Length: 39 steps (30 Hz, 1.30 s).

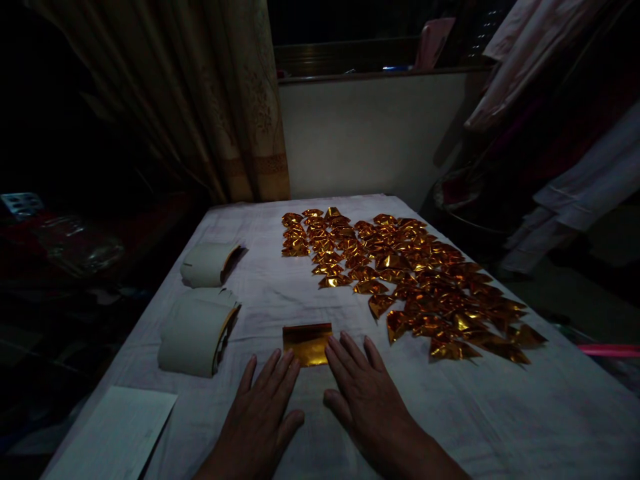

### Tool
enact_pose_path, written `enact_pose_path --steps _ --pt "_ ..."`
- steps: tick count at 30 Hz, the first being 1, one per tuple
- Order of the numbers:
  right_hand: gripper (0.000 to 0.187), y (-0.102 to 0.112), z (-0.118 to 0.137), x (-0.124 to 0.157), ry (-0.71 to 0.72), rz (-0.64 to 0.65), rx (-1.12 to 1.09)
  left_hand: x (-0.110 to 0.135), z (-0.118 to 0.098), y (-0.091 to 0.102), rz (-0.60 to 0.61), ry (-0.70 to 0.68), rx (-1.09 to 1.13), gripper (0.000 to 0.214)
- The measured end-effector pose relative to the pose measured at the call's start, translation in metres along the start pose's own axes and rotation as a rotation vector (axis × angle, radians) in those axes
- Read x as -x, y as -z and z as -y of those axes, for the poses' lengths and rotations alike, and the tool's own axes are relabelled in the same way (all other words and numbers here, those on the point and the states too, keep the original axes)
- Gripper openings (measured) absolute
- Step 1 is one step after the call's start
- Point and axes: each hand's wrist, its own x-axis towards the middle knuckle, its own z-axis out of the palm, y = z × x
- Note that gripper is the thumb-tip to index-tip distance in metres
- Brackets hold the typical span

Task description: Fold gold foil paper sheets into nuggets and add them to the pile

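Note:
A small sheet of shiny gold foil paper [306, 345] lies on the cloth-covered table, with a narrow fold or raised strip along its far edge. My left hand [263, 407] rests flat, its fingertips touching the sheet's near left corner. On the other side, my right hand [367, 393] lies flat with fingers stretched, fingertips at the sheet's right edge. Neither hand grips anything. Beyond and to the right, many folded gold foil pieces [395, 261] with pointed ends are spread in rough rows.
Two curved stacks of grey-backed sheets, a nearer one [193, 337] and a farther one [207, 265], sit on the left. A white sheet or pad [117, 430] lies at the near left. A curtain [235, 100] hangs behind the table, and clothes [535, 53] hang at right.

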Motion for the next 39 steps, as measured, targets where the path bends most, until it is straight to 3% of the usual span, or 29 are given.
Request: enact_pose_path --steps 3,7,13,17,23,27,32,39 --pt "0.059 -0.001 0.01 -0.004 0.07 -0.031 -0.028 -0.002 0.0 -0.001 -0.011 -0.003 -0.019 0.06" --pt "0.063 0.0 0.017 -0.007 0.166 0.061 -0.097 -0.007 0.001 0.004 0.001 0.006 0.01 0.055" --pt "0.063 0.012 -0.002 0.002 0.051 0.225 -0.111 -0.008 0.004 0.014 0.033 0.017 0.081 0.051" --pt "0.062 0.016 -0.008 0.006 -0.003 0.242 -0.104 -0.025 -0.004 0.019 0.051 0.07 0.127 0.039" --pt "0.064 0.017 -0.005 0.005 0.012 0.231 -0.104 -0.063 -0.018 -0.006 0.056 0.104 0.114 0.046" --pt "0.064 0.018 -0.006 0.006 0.019 0.209 -0.079 -0.054 -0.007 -0.022 0.066 0.125 0.075 0.05" --pt "0.062 0.017 -0.006 0.007 0.032 0.182 -0.043 -0.032 0.012 -0.02 0.077 0.173 0.061 0.054" --pt "0.053 0.014 0.01 -0.006 0.022 0.108 -0.037 -0.032 0.009 -0.024 0.072 0.216 0.029 0.051"
